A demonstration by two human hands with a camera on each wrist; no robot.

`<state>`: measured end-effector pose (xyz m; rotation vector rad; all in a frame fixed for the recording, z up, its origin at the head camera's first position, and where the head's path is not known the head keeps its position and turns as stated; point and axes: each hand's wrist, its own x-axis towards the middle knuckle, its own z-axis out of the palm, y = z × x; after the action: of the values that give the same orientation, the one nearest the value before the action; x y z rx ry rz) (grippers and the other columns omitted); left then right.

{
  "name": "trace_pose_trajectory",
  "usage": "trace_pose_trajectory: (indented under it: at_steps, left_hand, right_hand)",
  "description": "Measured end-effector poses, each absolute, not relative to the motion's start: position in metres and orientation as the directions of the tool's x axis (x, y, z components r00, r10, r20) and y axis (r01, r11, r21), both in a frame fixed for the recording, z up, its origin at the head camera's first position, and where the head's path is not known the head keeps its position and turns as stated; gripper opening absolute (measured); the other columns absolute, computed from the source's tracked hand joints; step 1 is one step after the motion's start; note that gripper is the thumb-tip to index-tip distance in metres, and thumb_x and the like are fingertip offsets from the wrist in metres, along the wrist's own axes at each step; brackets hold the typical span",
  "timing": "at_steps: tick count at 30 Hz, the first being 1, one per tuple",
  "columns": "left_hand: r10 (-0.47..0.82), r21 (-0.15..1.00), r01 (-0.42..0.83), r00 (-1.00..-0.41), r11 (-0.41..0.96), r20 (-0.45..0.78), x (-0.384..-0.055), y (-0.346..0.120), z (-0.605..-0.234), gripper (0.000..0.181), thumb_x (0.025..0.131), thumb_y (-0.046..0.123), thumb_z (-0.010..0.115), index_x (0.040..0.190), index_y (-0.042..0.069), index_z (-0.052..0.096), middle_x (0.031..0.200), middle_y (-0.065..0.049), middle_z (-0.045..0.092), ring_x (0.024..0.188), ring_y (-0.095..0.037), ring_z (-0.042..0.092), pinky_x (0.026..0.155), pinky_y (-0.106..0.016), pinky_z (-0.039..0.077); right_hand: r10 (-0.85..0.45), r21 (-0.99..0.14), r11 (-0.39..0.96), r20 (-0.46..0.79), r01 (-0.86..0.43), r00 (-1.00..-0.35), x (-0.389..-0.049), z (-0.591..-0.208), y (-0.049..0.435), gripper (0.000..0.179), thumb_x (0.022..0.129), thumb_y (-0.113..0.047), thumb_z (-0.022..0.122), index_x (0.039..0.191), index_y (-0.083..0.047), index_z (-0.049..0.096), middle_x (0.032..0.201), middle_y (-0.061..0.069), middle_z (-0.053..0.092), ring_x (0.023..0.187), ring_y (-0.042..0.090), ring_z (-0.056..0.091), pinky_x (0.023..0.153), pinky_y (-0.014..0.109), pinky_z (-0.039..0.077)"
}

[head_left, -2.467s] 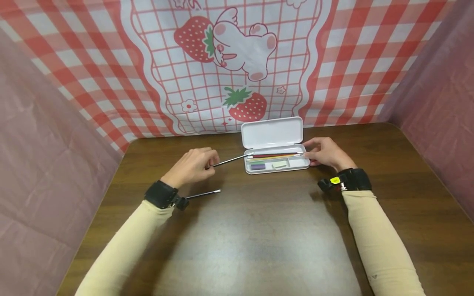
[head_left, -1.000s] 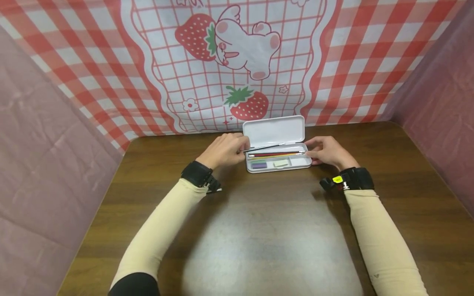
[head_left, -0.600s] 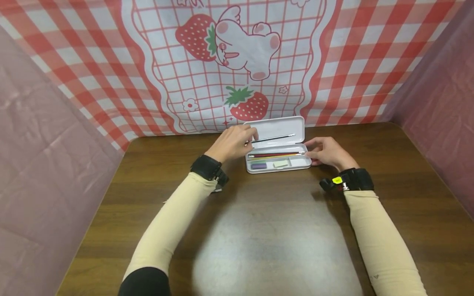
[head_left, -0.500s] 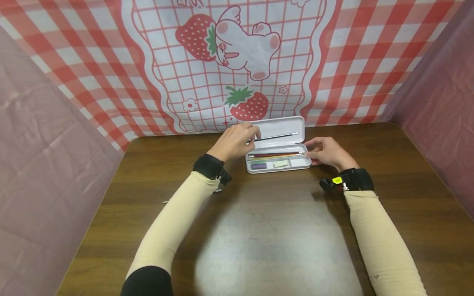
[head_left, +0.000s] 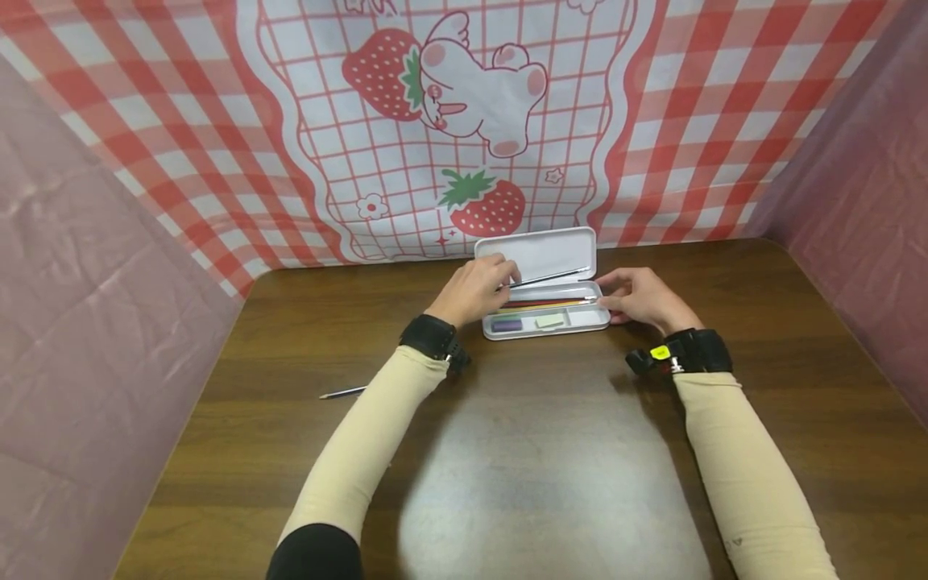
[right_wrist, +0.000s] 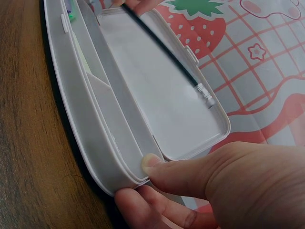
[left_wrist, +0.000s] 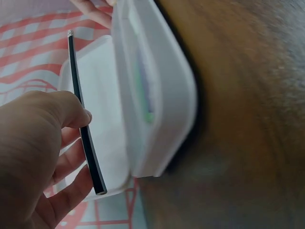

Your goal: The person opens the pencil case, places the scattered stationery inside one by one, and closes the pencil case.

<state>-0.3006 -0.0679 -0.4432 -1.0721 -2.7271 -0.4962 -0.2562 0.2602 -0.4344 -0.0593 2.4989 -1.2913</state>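
I saw my left hand (head_left: 474,288) pinching a thin black pencil with a silver end (head_left: 551,277), held level just above the tray of the open white plastic pencil case (head_left: 548,321) and in front of its raised lid. My right hand (head_left: 638,298) gripped the case's right end, thumb on the rim. Another pencil (head_left: 342,393) lay on the dark wooden table (head_left: 551,451), well left of the case.
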Motion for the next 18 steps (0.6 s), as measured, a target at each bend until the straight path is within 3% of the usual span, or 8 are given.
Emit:
trace_pose_trajectory:
  at_steps: [10,18]
  left_hand:
    - [0.636,0.244,0.691,-0.722,0.68,0.272,-0.275,-0.055,-0.435,0.019,0.104,0.005,0.07,0.12,0.009,0.079,0.113,-0.009,0.077,0.102,-0.025,0.072,0.089,-0.042,0.063]
    - [0.65,0.248,0.707,-0.707,0.662,0.278,-0.292,-0.051,-0.463,0.018,0.105,0.009,0.071,0.12,0.013,0.08,0.112,-0.005,0.076,0.105,-0.022,0.074,0.091,-0.04,0.064]
  right_hand:
    - [-0.179,-0.79,0.601,-0.286,0.125,-0.941,-0.256,-0.433,0.26,0.053,0.11,-0.01,0.072,0.157,0.006,0.055,0.125,0.029,0.07,0.089,0.017,0.071,0.075,0.023,0.067]
    - [-0.182,-0.792,0.598,-0.283,0.122,-0.942,-0.257,-0.432,0.26,0.052,0.11,-0.01,0.072,0.157,0.006,0.056,0.123,0.028,0.07,0.089,0.017,0.07,0.075,0.023,0.067]
